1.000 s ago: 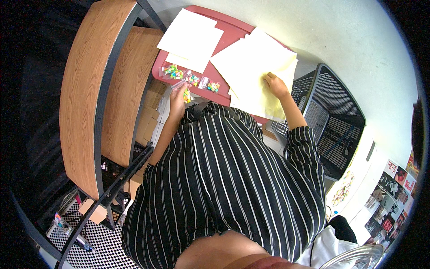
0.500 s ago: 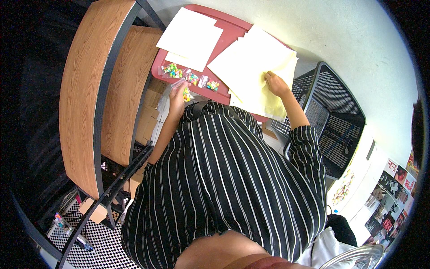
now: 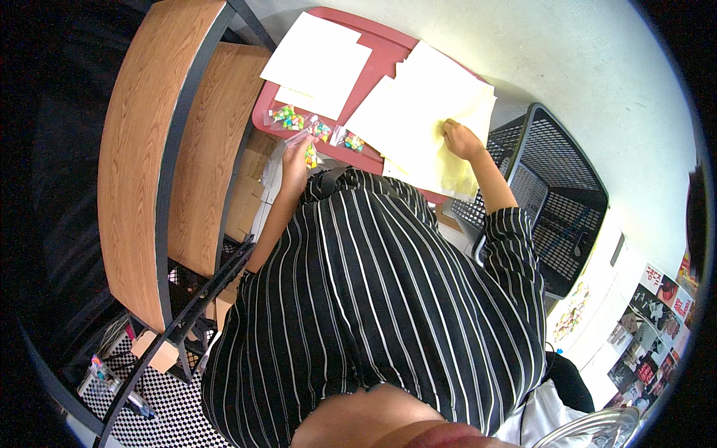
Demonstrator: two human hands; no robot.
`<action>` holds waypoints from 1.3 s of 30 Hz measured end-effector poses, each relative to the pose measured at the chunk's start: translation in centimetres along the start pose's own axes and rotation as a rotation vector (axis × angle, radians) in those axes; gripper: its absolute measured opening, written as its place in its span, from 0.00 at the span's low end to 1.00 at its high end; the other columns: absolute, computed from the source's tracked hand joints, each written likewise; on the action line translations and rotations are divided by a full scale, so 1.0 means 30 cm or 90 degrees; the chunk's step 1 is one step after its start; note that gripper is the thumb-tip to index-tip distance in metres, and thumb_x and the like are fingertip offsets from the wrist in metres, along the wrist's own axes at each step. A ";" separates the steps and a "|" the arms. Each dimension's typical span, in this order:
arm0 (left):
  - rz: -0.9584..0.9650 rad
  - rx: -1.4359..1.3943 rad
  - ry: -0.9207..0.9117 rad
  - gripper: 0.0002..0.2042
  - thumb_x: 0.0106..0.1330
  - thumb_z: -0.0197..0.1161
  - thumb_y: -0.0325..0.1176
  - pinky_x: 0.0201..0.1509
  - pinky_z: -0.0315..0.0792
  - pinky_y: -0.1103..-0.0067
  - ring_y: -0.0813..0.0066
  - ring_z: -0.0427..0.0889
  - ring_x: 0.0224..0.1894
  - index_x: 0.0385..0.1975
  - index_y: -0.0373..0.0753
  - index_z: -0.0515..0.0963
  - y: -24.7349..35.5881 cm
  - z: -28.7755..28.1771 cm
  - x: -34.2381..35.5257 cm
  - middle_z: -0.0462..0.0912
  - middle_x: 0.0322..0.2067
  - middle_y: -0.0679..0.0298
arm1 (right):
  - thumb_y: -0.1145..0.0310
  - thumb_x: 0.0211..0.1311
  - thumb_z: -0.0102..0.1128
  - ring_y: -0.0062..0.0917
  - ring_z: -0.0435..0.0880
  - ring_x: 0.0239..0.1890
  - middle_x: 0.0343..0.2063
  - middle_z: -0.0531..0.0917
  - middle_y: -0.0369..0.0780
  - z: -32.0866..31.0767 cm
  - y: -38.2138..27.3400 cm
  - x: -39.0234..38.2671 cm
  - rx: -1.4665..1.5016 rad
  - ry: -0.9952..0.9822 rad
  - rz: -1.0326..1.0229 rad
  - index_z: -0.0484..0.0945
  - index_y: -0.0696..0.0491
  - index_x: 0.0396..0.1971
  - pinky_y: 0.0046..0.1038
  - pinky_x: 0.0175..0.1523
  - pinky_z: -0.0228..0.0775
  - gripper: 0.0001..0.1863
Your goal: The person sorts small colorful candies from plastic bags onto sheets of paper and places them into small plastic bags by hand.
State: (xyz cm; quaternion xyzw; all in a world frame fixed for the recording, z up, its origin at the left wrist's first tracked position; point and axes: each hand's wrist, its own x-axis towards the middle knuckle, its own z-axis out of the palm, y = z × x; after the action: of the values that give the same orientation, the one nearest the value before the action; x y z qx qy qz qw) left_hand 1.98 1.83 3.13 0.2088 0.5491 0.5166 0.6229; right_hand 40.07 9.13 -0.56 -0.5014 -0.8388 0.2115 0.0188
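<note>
In the head view, looking down, a small clear bag [image 3: 311, 157] is held by the left hand [image 3: 296, 157] at the near edge of a red tabletop [image 3: 383, 54], its thumb and fingers apparently pinched on the plastic. The right hand [image 3: 461, 140] is laid on fanned pale yellow sheets [image 3: 418, 112], its fingers curled together; whether a sheet is pinched cannot be told. The held bag could be dropped off the edge if the pinch is loosened, and the nearest of three other filled bags [image 3: 290, 119] could be pushed along if the sheets are slid toward it, since their left corner lies against or over it. The sheets might also be creased by a hard press. The held bag is see-through and partly covered by the hand, with orange, yellow and green pieces showing. The sheets are pale and square-cornered, unevenly stacked, beside separate white sheets [image 3: 317, 60].
</note>
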 end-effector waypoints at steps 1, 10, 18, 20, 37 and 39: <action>-0.003 0.002 -0.001 0.09 0.60 0.54 0.33 0.25 0.67 0.87 0.84 0.73 0.25 0.33 0.34 0.74 -0.001 -0.001 0.000 0.77 0.28 0.66 | 0.77 0.47 0.45 0.42 0.74 0.29 0.26 0.73 0.47 -0.002 0.000 -0.001 0.005 0.006 -0.008 0.69 0.60 0.22 0.35 0.36 0.67 0.03; 0.003 0.006 -0.006 0.09 0.60 0.54 0.33 0.28 0.67 0.87 0.84 0.74 0.26 0.34 0.33 0.74 0.003 0.001 -0.001 0.78 0.29 0.65 | 0.76 0.47 0.46 0.43 0.74 0.30 0.28 0.74 0.49 -0.007 0.001 -0.001 0.019 0.012 -0.033 0.71 0.61 0.22 0.35 0.36 0.68 0.05; 0.002 -0.020 -0.023 0.09 0.60 0.54 0.32 0.34 0.68 0.85 0.82 0.75 0.32 0.35 0.33 0.73 0.011 0.016 0.017 0.78 0.32 0.62 | 0.74 0.49 0.48 0.29 0.78 0.32 0.32 0.78 0.44 -0.008 0.049 -0.003 0.337 0.010 0.177 0.74 0.62 0.30 0.25 0.41 0.69 0.10; -0.007 -0.039 -0.049 0.09 0.60 0.54 0.32 0.37 0.68 0.84 0.81 0.75 0.34 0.35 0.33 0.73 0.031 0.025 0.016 0.78 0.33 0.61 | 0.72 0.52 0.49 0.27 0.77 0.36 0.34 0.78 0.42 -0.050 -0.016 0.007 0.582 0.006 0.297 0.75 0.61 0.33 0.25 0.44 0.69 0.10; 0.218 0.077 -0.199 0.12 0.52 0.61 0.24 0.27 0.72 0.88 0.82 0.76 0.29 0.36 0.34 0.69 0.319 0.368 -0.017 0.77 0.29 0.64 | 0.65 0.56 0.52 0.23 0.70 0.46 0.45 0.76 0.36 -0.253 -0.732 0.152 1.202 0.257 0.131 0.75 0.54 0.41 0.28 0.48 0.60 0.14; 0.189 0.055 -0.205 0.10 0.52 0.61 0.24 0.25 0.71 0.88 0.84 0.75 0.26 0.34 0.34 0.70 0.314 0.357 -0.013 0.76 0.26 0.67 | 0.65 0.56 0.53 0.22 0.71 0.45 0.44 0.76 0.37 -0.258 -0.743 0.158 1.203 0.256 0.128 0.76 0.54 0.40 0.28 0.47 0.60 0.13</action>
State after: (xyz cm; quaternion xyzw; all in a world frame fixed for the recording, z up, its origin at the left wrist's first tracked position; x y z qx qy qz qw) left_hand 7.75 8.35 14.44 0.3937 0.4273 0.5384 0.6103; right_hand 21.05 6.67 13.96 -0.3757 -0.2576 0.7089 0.5384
